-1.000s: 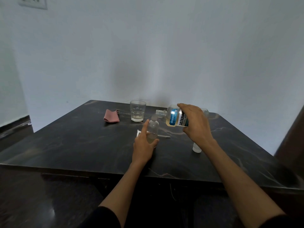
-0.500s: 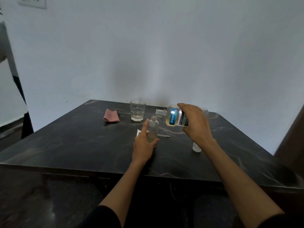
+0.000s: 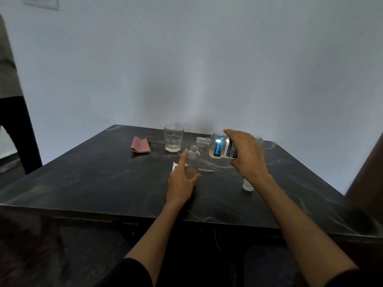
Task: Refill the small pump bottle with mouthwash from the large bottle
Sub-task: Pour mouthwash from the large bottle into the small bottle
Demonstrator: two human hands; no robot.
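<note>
Fingers [image 3: 183, 160] of the left hand [image 3: 181, 181] are wrapping the small bottle [image 3: 193, 162], steadying it, while the right hand [image 3: 246, 156] is gripping the large bottle [image 3: 219, 147] tipped toward nine o'clock, pouring.

We see both forearms bare. Dark sleeves [image 3: 132, 274] are pushed up, at the lower frame edge. Our hands wear nothing.

Two bottles: one small pump bottle [image 3: 193, 160] at centre, one large bottle [image 3: 219, 146] right of centre. One glass [image 3: 173, 138], one pink cloth [image 3: 141, 144], one white cap [image 3: 248, 185], two hands.
</note>
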